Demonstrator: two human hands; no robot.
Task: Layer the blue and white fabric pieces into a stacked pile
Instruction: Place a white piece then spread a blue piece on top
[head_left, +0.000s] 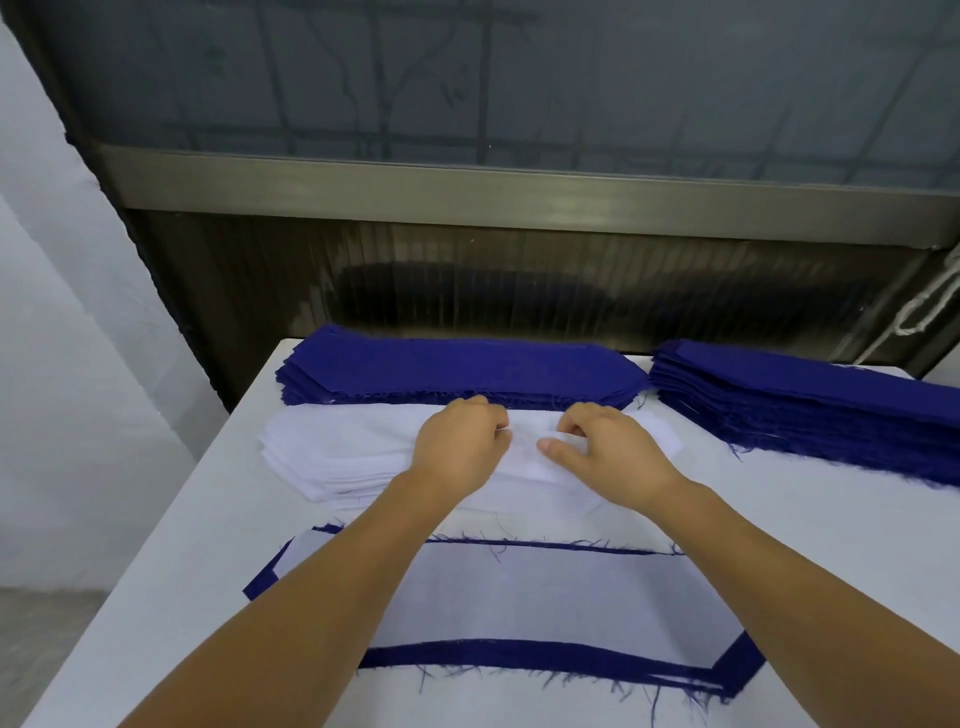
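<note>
1. Table (156, 519): white-covered work surface, bearing every item below.

2. White piece stack (332, 457): thin white cut pieces, left-centre, edges fanned and uneven at the left end. It lies just in front of item 3.

3. Blue piece stack, rear (457, 366): dark blue, long with tapered ends, along the table's far edge.

4. Left hand (460, 447): on the white stack, fingers curled, tips pinching the top white piece (524, 457) at its far edge.

5. Right hand (605, 452): just beside the left, thumb and curled fingers gripping the same top piece, which is lifted into a small ridge between the two hands.

6. Layered pile (545, 597): nearest the person, under the forearms; a white piece on top of a blue one, whose frayed border shows on all sides.

7. Blue piece stack, right (810, 415): thicker, at the right edge, loose threads hanging at its front.

Judged step: separating one white piece for the layered pile.

Risks:
- Thin pieces may cling, so two come up together and break the blue-white alternation.
- The lift may drag the already fanned stack further askew.
- The forearms pass low over the layered pile and may shift its top piece.
- Frayed blue threads may catch and pull a layer out of line.
</note>
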